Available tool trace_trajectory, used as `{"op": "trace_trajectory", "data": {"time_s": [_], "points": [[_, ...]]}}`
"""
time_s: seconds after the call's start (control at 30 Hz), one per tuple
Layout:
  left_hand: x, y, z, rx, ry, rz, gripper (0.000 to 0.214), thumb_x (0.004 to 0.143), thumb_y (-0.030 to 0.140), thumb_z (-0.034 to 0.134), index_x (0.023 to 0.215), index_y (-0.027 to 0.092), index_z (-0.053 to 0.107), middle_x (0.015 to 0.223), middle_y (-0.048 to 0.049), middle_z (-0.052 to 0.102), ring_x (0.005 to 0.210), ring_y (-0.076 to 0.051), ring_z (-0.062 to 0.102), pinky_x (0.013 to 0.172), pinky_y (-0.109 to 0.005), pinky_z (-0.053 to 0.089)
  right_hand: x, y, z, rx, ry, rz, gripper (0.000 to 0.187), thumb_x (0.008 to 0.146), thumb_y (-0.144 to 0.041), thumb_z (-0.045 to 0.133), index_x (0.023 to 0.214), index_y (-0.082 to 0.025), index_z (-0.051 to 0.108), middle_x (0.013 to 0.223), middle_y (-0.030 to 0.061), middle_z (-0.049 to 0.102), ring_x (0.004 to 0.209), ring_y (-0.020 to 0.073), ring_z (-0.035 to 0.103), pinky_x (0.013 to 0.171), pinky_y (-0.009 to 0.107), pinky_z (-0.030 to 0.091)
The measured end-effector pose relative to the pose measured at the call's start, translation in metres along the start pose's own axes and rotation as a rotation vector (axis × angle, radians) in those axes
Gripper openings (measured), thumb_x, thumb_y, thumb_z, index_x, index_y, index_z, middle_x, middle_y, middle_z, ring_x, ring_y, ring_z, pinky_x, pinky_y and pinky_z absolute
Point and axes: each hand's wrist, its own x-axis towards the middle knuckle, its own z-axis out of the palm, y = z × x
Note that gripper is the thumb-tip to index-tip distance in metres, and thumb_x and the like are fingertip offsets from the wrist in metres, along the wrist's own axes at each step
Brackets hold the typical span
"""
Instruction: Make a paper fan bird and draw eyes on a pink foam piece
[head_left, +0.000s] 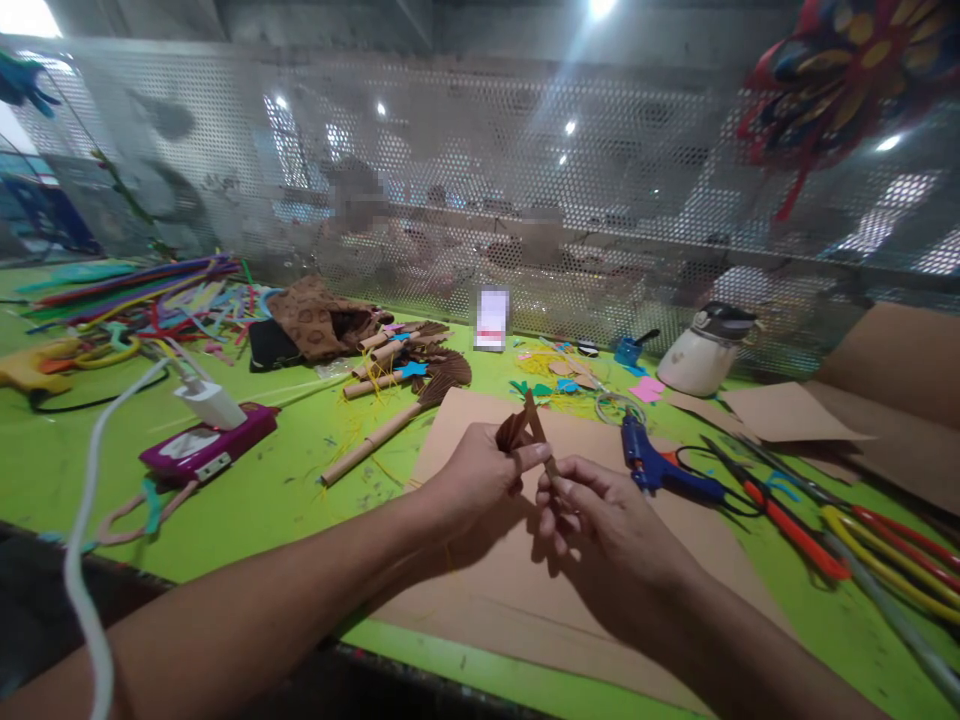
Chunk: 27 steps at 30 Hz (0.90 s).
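Observation:
Over a brown cardboard sheet [487, 610], my left hand [472, 470] pinches a small piece of pleated dark brown paper [512, 432]. A narrow folded strip of it rises to a point and runs down to my right hand [600, 505], whose thumb and fingertips close on the lower end. Both hands nearly meet in front of me. Just left of them lies a brown paper roll [375, 440] with a pleated fan at its far end. More such rolls [375, 382], some with blue star-shaped cutouts, are piled behind it.
Right of the hands lie a blue glue gun [667, 465], orange-handled scissors [795, 530] and yellow-handled scissors [892, 560]. A white kettle-like pot [697, 355] stands at the back. On the left are a purple power strip [214, 445] and a white cable [86, 560]. Perforated metal panels [450, 150] border the table.

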Motion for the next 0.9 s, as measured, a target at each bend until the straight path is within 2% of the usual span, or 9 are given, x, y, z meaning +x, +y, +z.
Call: {"op": "trace_trajectory", "data": {"time_s": [0.1, 0.23, 0.3, 0.43, 0.53, 0.7, 0.8, 0.9], "points": [[-0.005, -0.004, 0.007, -0.144, -0.066, -0.009, 0.017, 0.081, 0.028, 0.062, 0.075, 0.018, 0.049, 0.053, 0.0012, 0.055, 0.042, -0.015, 0.055, 0.046, -0.028, 0.044, 0.001, 0.001, -0.003, -0.025, -0.006, -0.007, 0.014, 0.088, -0.03, 0.055, 0.081, -0.018, 0.055, 0.054, 0.0001, 0.06, 0.046, 0.0156, 0.058, 0.044, 0.028, 0.043], [-0.007, -0.01, 0.01, -0.181, -0.186, 0.016, 0.019, 0.085, 0.028, 0.056, 0.071, 0.017, 0.047, 0.05, -0.0017, 0.057, 0.041, -0.019, 0.058, 0.041, -0.032, 0.048, 0.002, -0.004, -0.004, -0.099, -0.027, 0.005, 0.014, 0.088, -0.03, 0.053, 0.082, -0.018, 0.056, 0.053, 0.0027, 0.064, 0.046, 0.0179, 0.06, 0.046, 0.031, 0.046], [-0.005, -0.013, 0.01, -0.196, -0.2, 0.03, 0.02, 0.086, 0.028, 0.055, 0.071, 0.018, 0.047, 0.05, -0.0019, 0.057, 0.042, -0.021, 0.059, 0.04, -0.033, 0.048, 0.001, -0.007, -0.002, -0.105, -0.016, 0.019, 0.015, 0.087, -0.03, 0.054, 0.081, -0.017, 0.056, 0.053, 0.0037, 0.064, 0.045, 0.0178, 0.06, 0.047, 0.031, 0.046], [-0.001, -0.014, 0.006, -0.209, -0.11, 0.02, 0.017, 0.084, 0.027, 0.06, 0.076, 0.018, 0.047, 0.051, 0.0026, 0.053, 0.038, -0.018, 0.055, 0.039, -0.031, 0.046, -0.003, -0.01, 0.006, -0.005, 0.045, 0.024, 0.016, 0.086, -0.03, 0.059, 0.084, -0.014, 0.061, 0.06, 0.0035, 0.065, 0.05, 0.0136, 0.059, 0.052, 0.028, 0.047], [0.001, -0.008, 0.0, -0.177, -0.046, -0.007, 0.02, 0.082, 0.029, 0.064, 0.077, 0.018, 0.048, 0.05, 0.0041, 0.051, 0.038, -0.014, 0.051, 0.042, -0.027, 0.042, -0.004, -0.007, 0.008, 0.078, 0.042, 0.041, 0.023, 0.087, -0.035, 0.061, 0.088, -0.012, 0.064, 0.069, 0.0051, 0.067, 0.051, 0.0108, 0.058, 0.052, 0.027, 0.046], [0.001, 0.004, -0.005, -0.03, 0.059, -0.045, 0.026, 0.073, 0.026, 0.073, 0.066, 0.015, 0.051, 0.048, 0.0059, 0.044, 0.041, -0.006, 0.039, 0.043, -0.022, 0.03, -0.001, 0.002, 0.004, 0.084, 0.032, 0.005, 0.027, 0.085, -0.038, 0.064, 0.076, -0.012, 0.064, 0.056, 0.0016, 0.061, 0.041, 0.0093, 0.052, 0.04, 0.023, 0.042], [0.001, 0.008, -0.005, -0.015, 0.062, -0.058, 0.025, 0.071, 0.026, 0.075, 0.066, 0.015, 0.054, 0.048, 0.0063, 0.043, 0.042, -0.006, 0.037, 0.045, -0.022, 0.03, 0.001, 0.009, 0.001, 0.066, 0.073, -0.009, 0.026, 0.083, -0.037, 0.066, 0.076, -0.012, 0.063, 0.058, 0.0019, 0.063, 0.038, 0.0061, 0.048, 0.037, 0.02, 0.04], [0.002, 0.009, -0.007, 0.042, 0.131, -0.038, 0.028, 0.072, 0.029, 0.074, 0.062, 0.016, 0.051, 0.046, 0.0065, 0.041, 0.041, -0.007, 0.038, 0.046, -0.024, 0.029, 0.003, 0.013, 0.0, 0.045, 0.076, 0.001, 0.028, 0.084, -0.038, 0.065, 0.076, -0.012, 0.063, 0.056, 0.0008, 0.061, 0.037, 0.0066, 0.049, 0.037, 0.02, 0.041]]}}
